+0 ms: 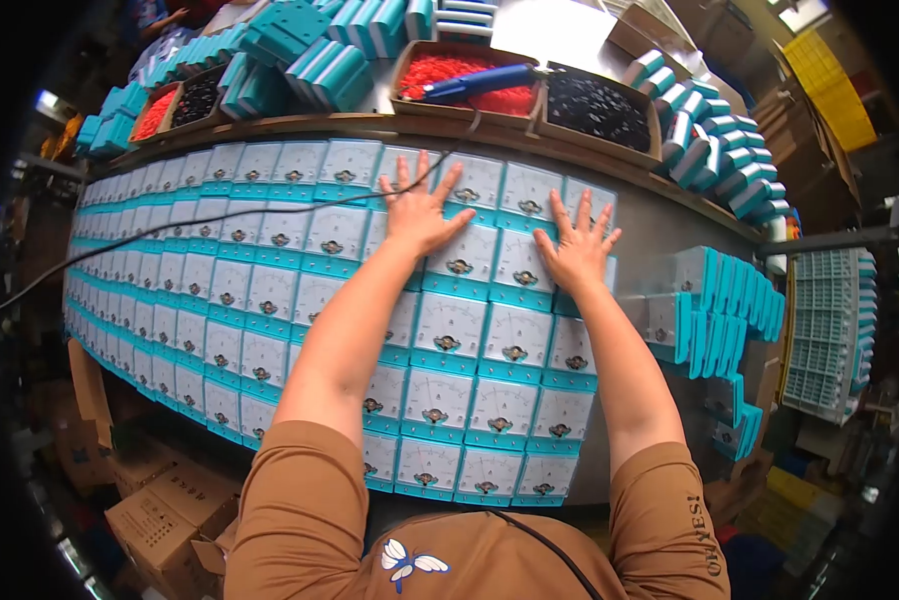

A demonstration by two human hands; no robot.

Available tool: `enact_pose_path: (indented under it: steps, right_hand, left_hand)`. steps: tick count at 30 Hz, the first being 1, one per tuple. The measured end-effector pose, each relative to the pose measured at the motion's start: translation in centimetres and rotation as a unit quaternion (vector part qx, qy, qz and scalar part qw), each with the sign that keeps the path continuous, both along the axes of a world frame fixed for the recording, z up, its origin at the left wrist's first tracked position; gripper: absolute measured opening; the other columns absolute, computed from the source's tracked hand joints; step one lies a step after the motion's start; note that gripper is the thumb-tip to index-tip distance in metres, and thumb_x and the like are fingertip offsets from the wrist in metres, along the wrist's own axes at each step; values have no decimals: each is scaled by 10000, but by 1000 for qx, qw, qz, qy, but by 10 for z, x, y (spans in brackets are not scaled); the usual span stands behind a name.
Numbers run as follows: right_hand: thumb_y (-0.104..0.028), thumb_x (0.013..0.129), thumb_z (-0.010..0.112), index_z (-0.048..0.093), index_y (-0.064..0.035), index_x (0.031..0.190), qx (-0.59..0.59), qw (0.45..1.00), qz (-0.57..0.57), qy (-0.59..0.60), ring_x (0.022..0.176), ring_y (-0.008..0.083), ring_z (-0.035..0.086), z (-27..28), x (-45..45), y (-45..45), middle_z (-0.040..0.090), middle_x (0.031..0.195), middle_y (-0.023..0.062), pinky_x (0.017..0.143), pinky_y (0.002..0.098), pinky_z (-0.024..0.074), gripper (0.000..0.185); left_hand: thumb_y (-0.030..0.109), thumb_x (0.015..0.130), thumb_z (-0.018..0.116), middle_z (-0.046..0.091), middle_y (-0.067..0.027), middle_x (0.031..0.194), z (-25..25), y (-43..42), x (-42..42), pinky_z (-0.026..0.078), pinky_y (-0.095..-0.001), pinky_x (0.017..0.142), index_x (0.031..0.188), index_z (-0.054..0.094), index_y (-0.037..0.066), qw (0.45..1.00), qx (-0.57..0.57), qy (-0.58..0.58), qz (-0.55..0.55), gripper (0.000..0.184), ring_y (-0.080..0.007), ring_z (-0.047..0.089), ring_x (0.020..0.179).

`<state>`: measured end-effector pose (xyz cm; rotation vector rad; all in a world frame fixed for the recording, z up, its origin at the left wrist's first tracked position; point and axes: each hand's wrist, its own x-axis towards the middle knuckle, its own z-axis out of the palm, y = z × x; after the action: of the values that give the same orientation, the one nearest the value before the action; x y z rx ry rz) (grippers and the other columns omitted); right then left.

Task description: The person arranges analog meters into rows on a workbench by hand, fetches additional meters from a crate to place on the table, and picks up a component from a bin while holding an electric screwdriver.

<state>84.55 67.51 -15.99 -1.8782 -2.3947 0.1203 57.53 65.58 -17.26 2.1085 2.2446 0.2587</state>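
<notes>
Rows of analog panel meters with white dial faces and teal bases cover the bench side by side. My left hand rests on meters in the far rows, fingers spread and holding nothing. A black cable passes at its fingers. To its right, my right hand lies with fingers apart over the far right end of the rows, touching the meters there. Both palms face down, and my forearms hide some of the meters beneath them.
Beyond the bench's raised edge, a blue electric screwdriver lies across a cardboard box of small red parts. Beside it stands a box of black parts. Stacked teal covers sit at right; cartons stand lower left.
</notes>
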Motion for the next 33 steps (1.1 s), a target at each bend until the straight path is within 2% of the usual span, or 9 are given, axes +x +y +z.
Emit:
enact_pose_path:
  steps: [5, 9, 16, 20, 22, 25, 26, 31, 33]
  right_hand:
    - [-611, 884, 526, 300, -408, 1514, 8, 1000, -4, -10, 1459, 508, 23, 0, 0, 0, 126, 1627, 141, 1093, 732, 54, 699]
    - [-600, 883, 538, 292, -411, 1516, 7, 1000, -11, -18, 1462, 495, 45, 3, -1, -4, 132, 1626, 138, 1102, 717, 66, 705]
    - [-609, 898, 505, 239, -426, 1528, -1, 998, -20, -54, 1468, 475, 64, 4, -6, 0, 114, 1634, 111, 1114, 702, 71, 708]
    - [-583, 924, 469, 188, -346, 1557, -16, 992, -25, -119, 1481, 426, 89, 12, -9, -4, 103, 1630, 140, 1119, 691, 62, 732]
    - [-529, 934, 491, 194, -271, 1566, 24, 994, -23, -106, 1486, 400, 105, 6, -9, -7, 135, 1618, 169, 1131, 669, 67, 744]
    - [-405, 928, 552, 224, -158, 1554, 37, 988, 18, 151, 1483, 378, 147, 27, -3, -53, 218, 1583, 207, 1151, 616, 101, 748]
    - [-282, 894, 614, 279, -109, 1524, 40, 977, 54, 202, 1465, 395, 195, 51, 0, -80, 290, 1547, 223, 1164, 550, 144, 734]
    - [-157, 820, 684, 429, -59, 1421, -6, 970, 71, 234, 1344, 412, 379, 84, 80, -202, 406, 1450, 224, 1116, 476, 301, 660]
    - [-139, 809, 695, 474, -54, 1381, -27, 974, 22, 224, 1293, 396, 434, 99, 128, -243, 452, 1396, 215, 1077, 464, 358, 619]
  left_hand:
    - [692, 848, 509, 78, -162, 1630, 3, 1, -12, 23, -631, 1155, 1523, 270, 399, 998, -30, -63, -8, 774, -415, 22, 1493]
    - [674, 850, 524, 99, -198, 1617, 2, 5, -65, 63, -628, 1152, 1539, 232, 379, 990, 79, -36, 112, 805, -401, 61, 1492]
    - [669, 868, 505, 71, -193, 1622, 19, -19, -81, 43, -604, 1165, 1535, 244, 389, 992, -42, -17, 118, 769, -384, 51, 1496]
    - [589, 908, 501, 51, -217, 1617, 5, -53, -59, 29, -593, 1171, 1567, 179, 229, 995, -4, -33, 95, 816, -381, 33, 1500]
    - [545, 917, 513, 39, -230, 1616, 5, -100, -27, 28, -596, 1168, 1571, 140, 156, 997, 1, -76, 16, 847, -365, 13, 1506]
    - [468, 873, 619, 72, -217, 1617, 25, -190, 29, 103, -611, 1159, 1563, 176, 145, 978, -12, -172, -119, 881, -381, 57, 1502]
    - [451, 844, 658, 108, -212, 1614, 34, -218, 46, 129, -616, 1153, 1552, 219, 148, 967, -20, -192, -166, 887, -383, 103, 1496]
    - [419, 810, 697, 185, -188, 1603, 45, -321, 125, 142, -608, 1154, 1526, 300, 159, 887, -73, -248, -383, 858, -383, 167, 1484]
    - [407, 815, 692, 215, -183, 1594, 53, -333, 145, 152, -611, 1150, 1515, 327, 151, 894, -90, -237, -369, 830, -380, 175, 1482]
